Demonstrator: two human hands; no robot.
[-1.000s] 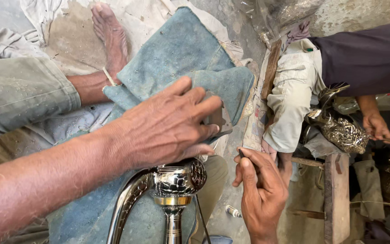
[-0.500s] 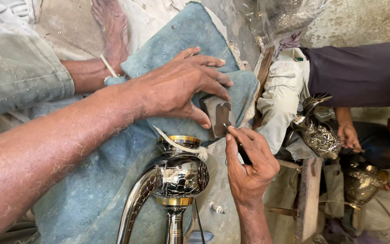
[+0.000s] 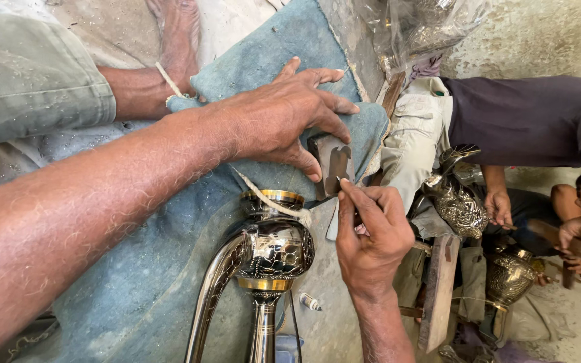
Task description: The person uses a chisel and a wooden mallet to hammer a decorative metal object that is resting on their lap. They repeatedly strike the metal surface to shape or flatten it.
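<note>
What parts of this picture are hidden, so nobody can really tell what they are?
- Head view: the tool tip in the right hand is too small to identify.
- The small flat block is partly covered by the left hand.
- The bottom edge cuts off the engraved metal vessel.

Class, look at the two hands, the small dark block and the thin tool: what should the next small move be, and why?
Probably draw the tool tip along the block. The left hand pins the block flat on the blue cloth, and the right hand pinches the tool with its tip on the block's face.
</note>
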